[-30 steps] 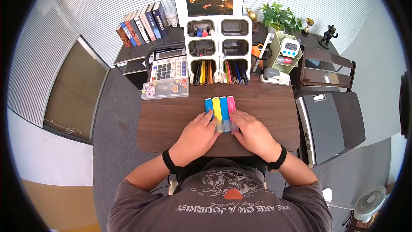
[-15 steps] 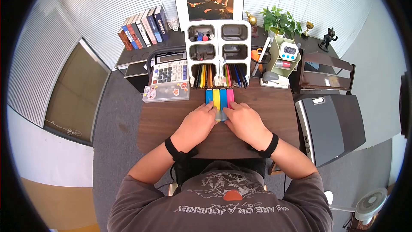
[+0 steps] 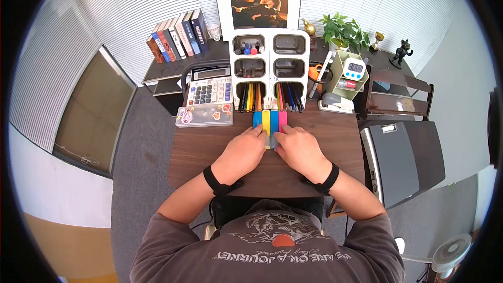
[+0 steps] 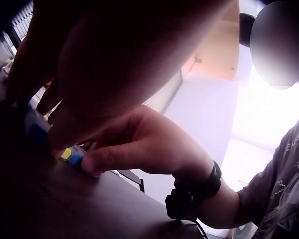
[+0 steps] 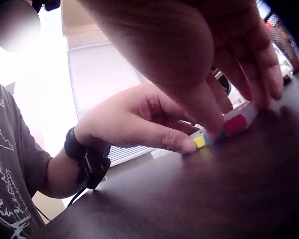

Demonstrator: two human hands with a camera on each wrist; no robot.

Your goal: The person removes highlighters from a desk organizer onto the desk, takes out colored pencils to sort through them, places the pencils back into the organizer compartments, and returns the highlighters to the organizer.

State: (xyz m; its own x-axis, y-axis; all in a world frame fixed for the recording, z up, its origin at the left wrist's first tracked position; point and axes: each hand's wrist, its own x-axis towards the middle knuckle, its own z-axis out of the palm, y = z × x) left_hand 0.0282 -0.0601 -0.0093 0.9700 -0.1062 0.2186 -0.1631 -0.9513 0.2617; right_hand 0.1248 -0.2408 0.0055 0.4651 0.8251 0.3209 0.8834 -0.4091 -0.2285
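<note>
Four flat, slim markers lie side by side in a tight row, long sides touching, lengthwise from near to far on the middle-far part of the surface (image 3: pixel 330 147). From left to right they are a blue marker (image 3: pixel 257 119), a yellow marker (image 3: pixel 266 121), a second blue marker (image 3: pixel 274 121) and a pink marker (image 3: pixel 283 119). Their far ends sit roughly level; the outer two are partly hidden toward the near end.

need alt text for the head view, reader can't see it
A person's left hand and right hand hold four highlighters side by side, blue, yellow, blue and pink, on a brown desk. Behind the highlighters stands a white organizer with colored pens or pencils, a calculator to its left and a stapler to its right.
</note>
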